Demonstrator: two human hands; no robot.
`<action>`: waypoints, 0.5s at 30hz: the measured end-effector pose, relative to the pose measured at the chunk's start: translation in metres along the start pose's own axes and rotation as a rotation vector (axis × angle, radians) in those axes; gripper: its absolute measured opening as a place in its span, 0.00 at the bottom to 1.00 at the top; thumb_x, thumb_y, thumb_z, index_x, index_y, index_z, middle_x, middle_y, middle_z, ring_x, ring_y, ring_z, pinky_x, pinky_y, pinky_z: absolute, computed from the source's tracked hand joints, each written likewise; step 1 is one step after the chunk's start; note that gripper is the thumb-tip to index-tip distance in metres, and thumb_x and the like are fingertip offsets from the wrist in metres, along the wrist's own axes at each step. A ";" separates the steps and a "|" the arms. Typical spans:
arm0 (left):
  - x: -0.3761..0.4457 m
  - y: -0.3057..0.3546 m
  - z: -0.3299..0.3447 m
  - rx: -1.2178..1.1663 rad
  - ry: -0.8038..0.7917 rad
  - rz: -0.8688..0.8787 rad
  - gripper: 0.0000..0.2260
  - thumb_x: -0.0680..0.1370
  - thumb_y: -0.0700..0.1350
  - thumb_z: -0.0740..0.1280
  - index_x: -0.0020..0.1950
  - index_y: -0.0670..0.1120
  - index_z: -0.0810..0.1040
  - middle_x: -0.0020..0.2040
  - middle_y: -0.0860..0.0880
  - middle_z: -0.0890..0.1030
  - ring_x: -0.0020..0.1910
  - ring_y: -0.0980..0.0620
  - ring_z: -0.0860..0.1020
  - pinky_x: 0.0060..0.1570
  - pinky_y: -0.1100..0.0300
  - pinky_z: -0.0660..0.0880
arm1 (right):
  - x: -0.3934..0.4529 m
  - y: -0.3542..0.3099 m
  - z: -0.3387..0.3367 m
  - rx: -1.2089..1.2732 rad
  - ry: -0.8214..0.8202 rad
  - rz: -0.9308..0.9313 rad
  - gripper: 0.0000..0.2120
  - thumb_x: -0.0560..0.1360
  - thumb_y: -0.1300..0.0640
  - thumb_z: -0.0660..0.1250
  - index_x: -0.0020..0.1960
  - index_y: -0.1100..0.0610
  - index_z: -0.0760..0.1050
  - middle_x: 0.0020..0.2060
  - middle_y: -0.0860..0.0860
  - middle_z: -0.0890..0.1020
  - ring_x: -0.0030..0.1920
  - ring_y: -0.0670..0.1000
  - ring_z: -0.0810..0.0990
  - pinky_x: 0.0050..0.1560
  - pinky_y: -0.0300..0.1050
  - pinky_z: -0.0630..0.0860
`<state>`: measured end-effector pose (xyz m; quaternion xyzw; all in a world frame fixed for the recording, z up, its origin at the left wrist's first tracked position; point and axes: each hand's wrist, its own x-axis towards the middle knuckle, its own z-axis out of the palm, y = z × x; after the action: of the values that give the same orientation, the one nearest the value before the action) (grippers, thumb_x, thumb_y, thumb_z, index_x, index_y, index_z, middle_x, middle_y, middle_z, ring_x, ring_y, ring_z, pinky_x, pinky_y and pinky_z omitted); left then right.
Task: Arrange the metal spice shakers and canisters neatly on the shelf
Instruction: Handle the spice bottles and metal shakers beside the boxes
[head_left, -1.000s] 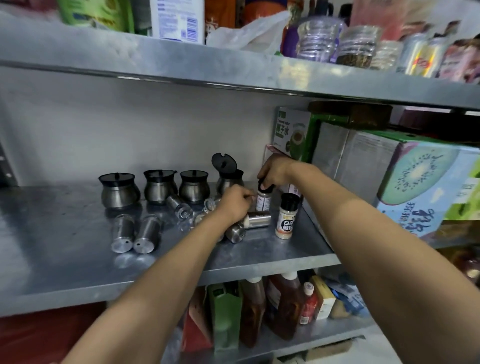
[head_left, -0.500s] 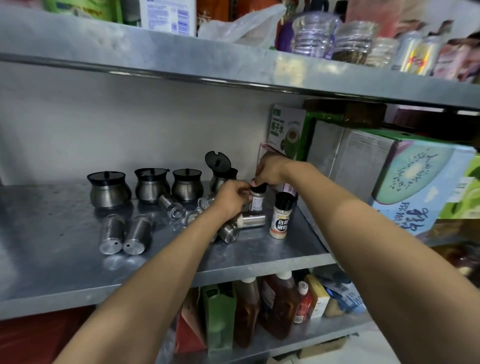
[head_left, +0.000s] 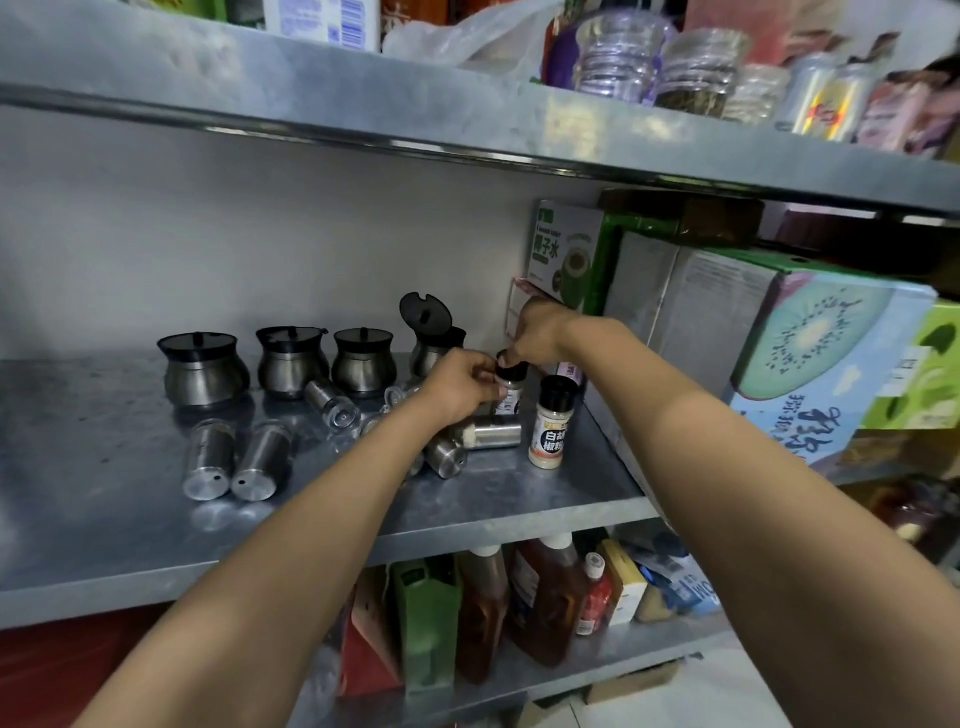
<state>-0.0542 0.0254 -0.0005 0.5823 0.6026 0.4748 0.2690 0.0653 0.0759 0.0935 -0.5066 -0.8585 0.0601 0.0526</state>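
Both hands meet at a small black-capped spice bottle (head_left: 510, 387) standing near the right end of the metal shelf (head_left: 104, 519). My right hand (head_left: 540, 332) pinches its cap from above, while my left hand (head_left: 460, 387) grips its body from the left. Along the back wall stand round metal canisters with black lids (head_left: 202, 366), (head_left: 292, 361), (head_left: 362, 361); a fourth (head_left: 434, 348) has its lid flipped up. Metal shakers lie on their sides: two at front left (head_left: 208, 460), (head_left: 262, 460), one (head_left: 332, 405) by the canisters, two (head_left: 491, 434), (head_left: 447, 458) below my left hand.
A white pepper bottle (head_left: 551, 423) with a black cap stands just right of the held bottle. Cardboard boxes (head_left: 691, 312) and a kiwi-printed box (head_left: 821, 353) wall off the shelf's right side. The shelf above (head_left: 363, 109) is low overhead. Sauce bottles (head_left: 540, 597) fill the shelf below.
My left hand has lifted off the lying shakers and moved right onto the small bottle's body. My right hand has stayed on its cap.
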 end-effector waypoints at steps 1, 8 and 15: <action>0.000 0.001 0.002 0.003 -0.017 0.005 0.16 0.70 0.35 0.74 0.56 0.39 0.79 0.47 0.46 0.82 0.49 0.50 0.79 0.59 0.54 0.76 | -0.002 0.000 0.002 -0.014 0.033 0.000 0.18 0.70 0.46 0.74 0.49 0.59 0.74 0.38 0.51 0.76 0.42 0.52 0.78 0.35 0.41 0.73; -0.002 0.001 0.003 0.081 -0.025 0.056 0.14 0.71 0.34 0.72 0.56 0.39 0.79 0.43 0.50 0.80 0.47 0.53 0.77 0.52 0.60 0.74 | -0.002 0.001 0.007 -0.062 0.121 0.010 0.30 0.71 0.42 0.73 0.62 0.62 0.73 0.62 0.55 0.77 0.55 0.54 0.77 0.53 0.43 0.75; -0.010 0.000 -0.003 0.352 -0.055 0.111 0.23 0.73 0.36 0.70 0.67 0.41 0.71 0.54 0.47 0.76 0.52 0.52 0.75 0.54 0.62 0.73 | -0.002 -0.001 0.006 -0.132 0.132 0.022 0.37 0.73 0.39 0.68 0.73 0.61 0.64 0.74 0.53 0.67 0.70 0.56 0.69 0.69 0.53 0.68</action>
<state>-0.0551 0.0146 -0.0021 0.6655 0.6357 0.3602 0.1527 0.0646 0.0730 0.0876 -0.5211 -0.8497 -0.0298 0.0750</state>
